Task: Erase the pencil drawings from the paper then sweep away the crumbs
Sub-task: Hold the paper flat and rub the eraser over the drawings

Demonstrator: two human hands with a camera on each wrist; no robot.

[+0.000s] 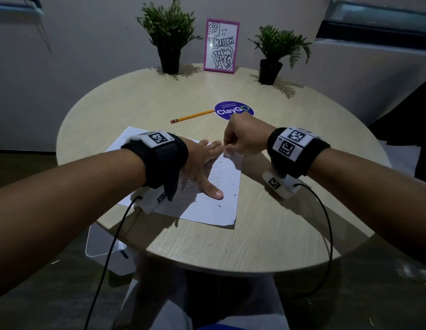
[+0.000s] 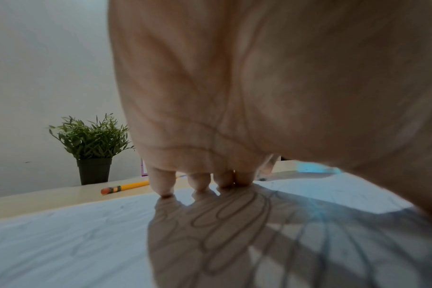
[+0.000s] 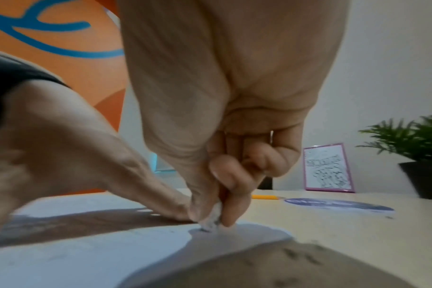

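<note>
Pinched between the thumb and curled fingers of the right hand (image 1: 243,139), a small white eraser (image 3: 211,220) presses its smudged lower end onto the paper (image 1: 207,210) near the sheet's far right corner — the wrist view shows it touching the sheet right beside the fingertips of the other hand. That left hand (image 1: 200,163) lies spread flat on the paper, fingers straight and thumb stretched toward the near edge, holding the sheet down; from its own wrist camera the fingertips (image 2: 164,187) are seen bearing on the white surface. Faint pencil drawings (image 1: 221,172) — thin scribbled lines — show on the sheet between the thumb and the eraser, and looping lines appear in the hand's shadow in the left wrist view. Small dark crumbs (image 1: 219,206) are scattered over the right part of the paper, with a few on the table (image 1: 290,222) toward its near edge. The sheet sits skewed on the round wooden table, nearer its near-left side. Just beyond the paper a yellow pencil (image 1: 193,116) lies on the tabletop, its tip touching a round purple sticker (image 1: 233,109) at the table's centre. Along the far edge stand two potted plants (image 1: 169,39) with a pink picture frame (image 1: 221,45) between them.
</note>
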